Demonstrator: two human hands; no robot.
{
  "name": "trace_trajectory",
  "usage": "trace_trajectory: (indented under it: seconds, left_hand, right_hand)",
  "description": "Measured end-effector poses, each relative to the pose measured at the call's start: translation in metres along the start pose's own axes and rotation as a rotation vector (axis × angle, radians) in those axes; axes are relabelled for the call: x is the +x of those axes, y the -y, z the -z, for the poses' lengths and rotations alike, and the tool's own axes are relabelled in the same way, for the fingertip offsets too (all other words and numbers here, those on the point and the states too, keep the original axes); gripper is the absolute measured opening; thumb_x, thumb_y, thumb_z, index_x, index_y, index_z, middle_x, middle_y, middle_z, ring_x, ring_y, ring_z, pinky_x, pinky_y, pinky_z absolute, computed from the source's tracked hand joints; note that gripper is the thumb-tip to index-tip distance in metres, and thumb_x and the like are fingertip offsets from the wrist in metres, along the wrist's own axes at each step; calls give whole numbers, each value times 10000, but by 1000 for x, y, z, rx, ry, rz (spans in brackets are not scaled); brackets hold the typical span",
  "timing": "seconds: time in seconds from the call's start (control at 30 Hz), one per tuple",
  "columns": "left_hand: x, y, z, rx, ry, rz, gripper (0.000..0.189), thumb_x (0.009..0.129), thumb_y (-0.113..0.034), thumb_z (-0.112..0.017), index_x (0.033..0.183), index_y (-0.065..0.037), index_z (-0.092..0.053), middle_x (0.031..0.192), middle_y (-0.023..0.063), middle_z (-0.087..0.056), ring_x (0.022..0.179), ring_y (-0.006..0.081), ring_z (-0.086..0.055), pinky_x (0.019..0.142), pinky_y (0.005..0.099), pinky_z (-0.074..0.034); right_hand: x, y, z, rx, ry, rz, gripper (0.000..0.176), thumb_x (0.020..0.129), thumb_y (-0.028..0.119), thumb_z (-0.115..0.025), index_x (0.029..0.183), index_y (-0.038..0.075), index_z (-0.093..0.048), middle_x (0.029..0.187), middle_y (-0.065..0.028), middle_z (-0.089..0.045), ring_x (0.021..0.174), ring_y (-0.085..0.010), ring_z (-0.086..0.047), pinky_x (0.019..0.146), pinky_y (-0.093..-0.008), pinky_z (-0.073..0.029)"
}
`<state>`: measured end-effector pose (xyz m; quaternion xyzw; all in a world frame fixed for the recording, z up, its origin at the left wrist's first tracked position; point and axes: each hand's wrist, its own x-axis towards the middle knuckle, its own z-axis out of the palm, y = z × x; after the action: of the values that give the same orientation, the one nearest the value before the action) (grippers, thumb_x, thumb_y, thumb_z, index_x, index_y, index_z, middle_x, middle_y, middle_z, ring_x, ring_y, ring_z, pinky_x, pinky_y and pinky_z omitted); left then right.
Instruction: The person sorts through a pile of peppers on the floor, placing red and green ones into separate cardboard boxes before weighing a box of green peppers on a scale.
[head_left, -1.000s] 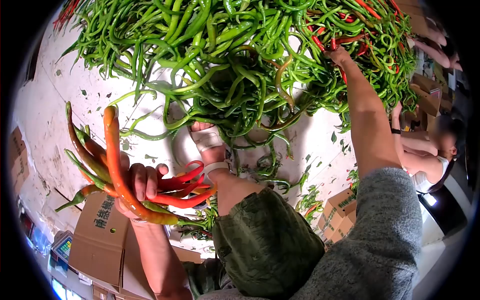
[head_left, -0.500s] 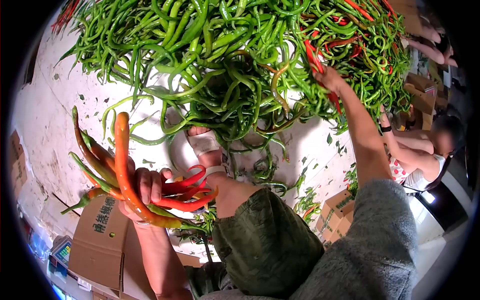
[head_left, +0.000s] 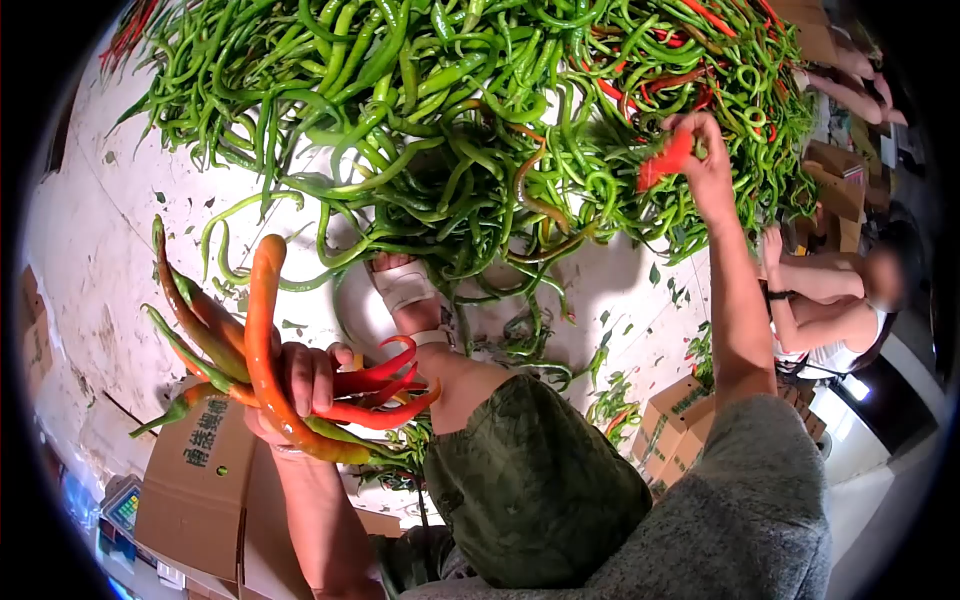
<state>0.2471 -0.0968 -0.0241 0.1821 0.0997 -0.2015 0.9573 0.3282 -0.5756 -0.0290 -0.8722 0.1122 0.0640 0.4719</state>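
My left hand (head_left: 300,385) grips a bunch of long orange and red chili peppers (head_left: 262,350), their tips fanning out to the left and right of my fist. My right hand (head_left: 708,160) is raised over the right side of a big heap of green chili peppers (head_left: 450,110) and pinches a red chili pepper (head_left: 664,160) lifted clear of the heap. A few more red peppers (head_left: 690,75) lie mixed into the green heap near that hand.
The heap lies on a white, stained floor (head_left: 100,230). My foot in a white sandal (head_left: 405,285) and my green-trousered knee (head_left: 530,480) are below it. Cardboard boxes (head_left: 200,470) stand at lower left and lower right (head_left: 680,420). Another person (head_left: 850,300) sits at the right.
My right hand has pulled a red pepper out of the heap and lifted it toward the right. My left hand with its bunch has shifted slightly right.
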Motion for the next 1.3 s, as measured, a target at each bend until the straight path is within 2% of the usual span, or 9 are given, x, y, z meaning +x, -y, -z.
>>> trace_trajectory:
  seconds: [0.1, 0.3, 0.4, 0.5, 0.67, 0.93, 1.07, 1.1, 1.3]
  left_hand:
    - [-2, -7, -2, 66, -10, -6, 498, 820, -257, -638, 1246, -70, -459, 592, -8, -535, 598, 169, -558, 940, 440, -358]
    - [-4, -16, -6, 78, -70, -29, 365, 820, -254, -646, 1121, -95, -515, 584, -7, -537, 583, 163, -550, 934, 444, -366]
    - [3, -18, -13, 100, -52, -6, 228, 829, -271, -646, 953, -138, -509, 512, -28, -496, 534, 153, -520, 929, 444, -370]
    - [5, -16, -22, 68, -135, 13, 212, 817, -247, -666, 910, -143, -507, 517, -26, -511, 538, 162, -523, 919, 444, -364]
    - [12, -6, -12, 76, 74, 21, 219, 813, -260, -674, 920, -134, -530, 630, 2, -563, 595, 166, -539, 928, 442, -343]
    - [8, -11, -15, 82, 61, 5, 211, 814, -260, -672, 916, -138, -535, 626, 1, -561, 594, 166, -539, 930, 441, -340]
    - [3, -20, -15, 85, 55, -16, 207, 814, -260, -672, 914, -140, -537, 625, 0, -560, 594, 166, -539, 931, 440, -339]
    - [1, -22, -15, 84, 56, -18, 206, 814, -261, -671, 913, -140, -537, 624, 0, -559, 594, 166, -539, 931, 440, -339]
    - [-3, -18, -6, 54, 89, -2, 200, 815, -261, -670, 910, -142, -541, 621, -1, -558, 594, 165, -539, 932, 439, -337]
  right_hand:
    - [48, -7, 4, -334, 81, -232, 309, 734, 151, -632, 1010, 26, -568, 797, -57, -603, 727, -161, -565, 713, -276, -443]
    - [131, -140, -19, -844, 72, -266, 423, 725, 230, -613, 1133, 124, -585, 953, -211, -630, 912, -370, -594, 803, -412, -475]
    - [146, -161, -55, -1081, 120, -348, 443, 789, 253, -461, 1206, 119, -528, 1120, -164, -602, 1043, -290, -570, 905, -388, -417]
    - [127, -122, -94, -839, -201, -620, 459, 796, 242, -489, 1245, 150, -513, 1207, -153, -547, 1183, -365, -425, 990, -381, -371]
    - [130, -143, -81, -819, -3, -575, 458, 790, 256, -507, 1246, 211, -517, 1236, -137, -532, 1190, -302, -450, 988, -365, -382]
    - [135, -133, -50, -371, 276, -692, 348, 695, 162, -713, 995, 64, -566, 826, -62, -582, 732, -221, -522, 737, -379, -433]
    - [107, -78, -12, -263, 432, -677, 413, 696, 304, -766, 916, -1, -597, 866, -75, -596, 765, -156, -508, 684, -301, -410]
    - [93, -73, -6, -159, 389, -645, 286, 719, 295, -756, 756, 51, -612, 647, 1, -556, 478, -79, -418, 437, -256, -323]
    - [22, 0, 38, -16, 420, -787, 344, 749, 248, -721, 997, 32, -622, 773, -28, -639, 449, -56, -487, 384, -187, -383]
